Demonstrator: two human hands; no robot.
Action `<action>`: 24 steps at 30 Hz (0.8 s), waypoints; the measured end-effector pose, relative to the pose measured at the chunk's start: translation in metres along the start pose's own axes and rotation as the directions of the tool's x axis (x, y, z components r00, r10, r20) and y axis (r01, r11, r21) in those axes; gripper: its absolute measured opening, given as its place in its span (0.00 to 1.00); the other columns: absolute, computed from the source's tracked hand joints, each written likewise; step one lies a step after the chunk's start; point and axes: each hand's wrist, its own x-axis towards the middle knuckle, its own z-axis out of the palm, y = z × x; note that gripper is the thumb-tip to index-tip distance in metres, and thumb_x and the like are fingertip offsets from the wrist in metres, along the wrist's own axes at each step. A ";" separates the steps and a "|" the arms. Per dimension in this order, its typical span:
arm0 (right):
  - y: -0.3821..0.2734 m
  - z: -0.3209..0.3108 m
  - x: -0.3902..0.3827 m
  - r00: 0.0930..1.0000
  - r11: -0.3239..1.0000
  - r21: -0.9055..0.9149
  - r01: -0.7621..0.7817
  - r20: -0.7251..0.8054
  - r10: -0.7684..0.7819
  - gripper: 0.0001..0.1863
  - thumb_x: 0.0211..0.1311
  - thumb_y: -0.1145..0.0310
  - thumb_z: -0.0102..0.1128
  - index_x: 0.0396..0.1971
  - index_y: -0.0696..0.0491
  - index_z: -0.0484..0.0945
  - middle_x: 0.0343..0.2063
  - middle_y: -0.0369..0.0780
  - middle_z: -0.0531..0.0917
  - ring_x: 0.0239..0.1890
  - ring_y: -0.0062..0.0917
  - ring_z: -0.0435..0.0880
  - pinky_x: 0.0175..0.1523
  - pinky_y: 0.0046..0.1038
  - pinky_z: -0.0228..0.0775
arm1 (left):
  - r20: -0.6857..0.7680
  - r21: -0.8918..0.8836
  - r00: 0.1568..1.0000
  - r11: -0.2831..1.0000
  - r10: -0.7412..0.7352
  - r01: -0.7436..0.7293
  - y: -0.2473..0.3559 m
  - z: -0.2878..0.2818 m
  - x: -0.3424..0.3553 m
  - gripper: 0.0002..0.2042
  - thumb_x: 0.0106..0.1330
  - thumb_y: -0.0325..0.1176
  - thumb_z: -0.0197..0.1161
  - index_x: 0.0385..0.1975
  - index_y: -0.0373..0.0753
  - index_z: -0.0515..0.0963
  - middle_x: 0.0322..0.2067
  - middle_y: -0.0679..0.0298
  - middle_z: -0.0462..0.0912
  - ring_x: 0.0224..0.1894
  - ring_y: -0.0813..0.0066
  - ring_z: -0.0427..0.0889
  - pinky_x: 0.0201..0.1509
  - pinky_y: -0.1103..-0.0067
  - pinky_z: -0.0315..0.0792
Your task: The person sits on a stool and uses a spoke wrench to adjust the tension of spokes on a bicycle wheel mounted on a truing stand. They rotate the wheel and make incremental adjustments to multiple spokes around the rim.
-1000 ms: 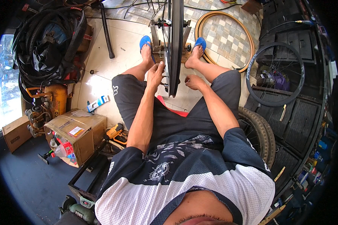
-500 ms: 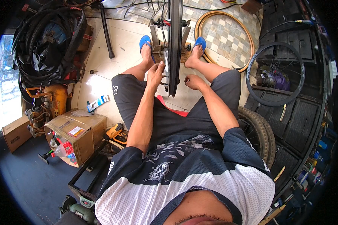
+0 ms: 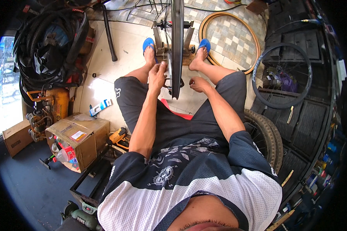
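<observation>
Left fingers (image 3: 163, 67) have spread beside the upright wheel (image 3: 177, 50), long axis forward, hands (image 3: 156, 79) half-curled, any hold unclear.

Black tubes (image 3: 80, 38) heaped on the left, an orange tank (image 3: 58, 103) below them, and there's a box (image 3: 90, 148), bottle (image 3: 66, 154) showing at its open end! Over to the right, tan hoops (image 3: 257, 45) lie on tiles (image 3: 235, 40), with a spoked wheel (image 3: 282, 105) beside, knobbly tyres (image 3: 274, 143) below.

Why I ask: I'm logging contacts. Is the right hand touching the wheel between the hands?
Apart: the head view shows a strip of pale floor between the right hand and the wheel.
</observation>
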 end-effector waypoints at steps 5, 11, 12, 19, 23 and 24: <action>0.002 -0.015 -0.014 0.961 0.984 0.025 0.175 -0.221 -0.165 0.14 0.60 0.63 0.55 0.41 0.54 0.82 0.38 0.49 0.87 0.44 0.44 0.85 0.50 0.42 0.75 | -0.031 -0.245 0.952 0.921 0.305 -0.303 0.129 0.022 -0.056 0.19 0.79 0.43 0.56 0.56 0.34 0.77 0.47 0.62 0.81 0.48 0.76 0.77 0.55 0.79 0.70; -0.042 -0.068 -0.090 0.840 0.943 0.060 0.327 -0.476 -0.261 0.13 0.62 0.65 0.54 0.41 0.55 0.81 0.34 0.49 0.86 0.40 0.45 0.85 0.46 0.42 0.75 | -0.034 0.243 0.625 0.613 0.780 -0.752 0.237 0.066 -0.094 0.34 0.66 0.41 0.69 0.67 0.29 0.63 0.58 0.43 0.76 0.61 0.52 0.78 0.63 0.68 0.71; -0.043 -0.075 -0.106 0.821 0.940 0.071 0.333 -0.511 -0.253 0.12 0.62 0.65 0.54 0.41 0.55 0.80 0.34 0.49 0.86 0.39 0.45 0.85 0.46 0.41 0.75 | -0.038 0.419 0.594 0.552 0.804 -0.720 0.240 0.076 -0.090 0.35 0.65 0.39 0.69 0.67 0.29 0.62 0.56 0.41 0.78 0.58 0.49 0.79 0.61 0.66 0.72; -0.037 -0.080 -0.194 0.760 0.912 0.190 0.363 -0.627 -0.171 0.14 0.63 0.66 0.55 0.43 0.56 0.80 0.34 0.50 0.85 0.39 0.44 0.85 0.45 0.38 0.75 | -0.052 0.504 0.560 0.506 0.827 -0.700 0.253 0.078 -0.084 0.23 0.70 0.35 0.59 0.60 0.29 0.67 0.37 0.40 0.84 0.40 0.40 0.83 0.47 0.59 0.75; -0.025 -0.074 -0.203 0.738 0.908 0.158 0.388 -0.644 -0.203 0.15 0.62 0.65 0.55 0.43 0.58 0.80 0.35 0.51 0.85 0.40 0.46 0.85 0.46 0.39 0.75 | -0.050 0.530 0.581 0.515 0.812 -0.674 0.247 0.077 -0.080 0.22 0.71 0.34 0.58 0.60 0.29 0.67 0.39 0.39 0.82 0.42 0.38 0.81 0.49 0.58 0.73; -0.026 -0.073 -0.203 0.739 0.907 0.155 0.391 -0.641 -0.209 0.15 0.62 0.65 0.55 0.43 0.58 0.80 0.36 0.51 0.86 0.40 0.46 0.85 0.46 0.40 0.75 | -0.052 0.536 0.575 0.509 0.816 -0.674 0.246 0.076 -0.077 0.22 0.71 0.34 0.58 0.60 0.29 0.67 0.40 0.39 0.82 0.42 0.38 0.81 0.49 0.58 0.73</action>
